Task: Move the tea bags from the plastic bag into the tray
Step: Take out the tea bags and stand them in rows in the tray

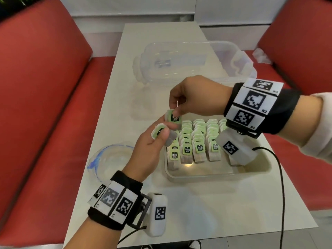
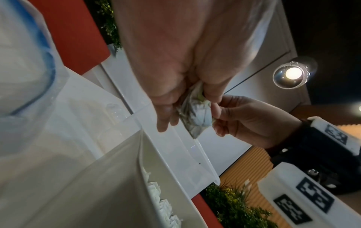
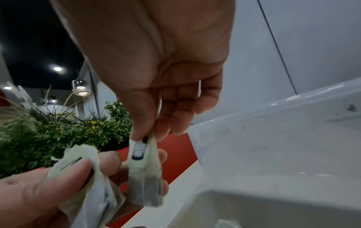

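My right hand (image 1: 177, 109) pinches the top of a green-labelled tea bag (image 1: 173, 117) just above the tray's far left corner; in the right wrist view this tea bag (image 3: 143, 168) hangs from my thumb and fingertips. My left hand (image 1: 158, 136) grips one or two more tea bags (image 1: 160, 133) right below it, seen as a crumpled bundle (image 3: 86, 174) under the thumb. The beige tray (image 1: 215, 174) holds several rows of upright tea bags (image 1: 199, 139). The clear plastic bag (image 1: 109, 159) with a blue zip lies flat on the table to the left of my left wrist.
A clear plastic container (image 1: 197, 60) and its lid (image 1: 158, 63) sit behind the tray on the white table (image 1: 197, 209). Red bench seats (image 1: 45, 105) flank the table. A black cable (image 1: 282, 186) trails from my right wrist across the table's right edge.
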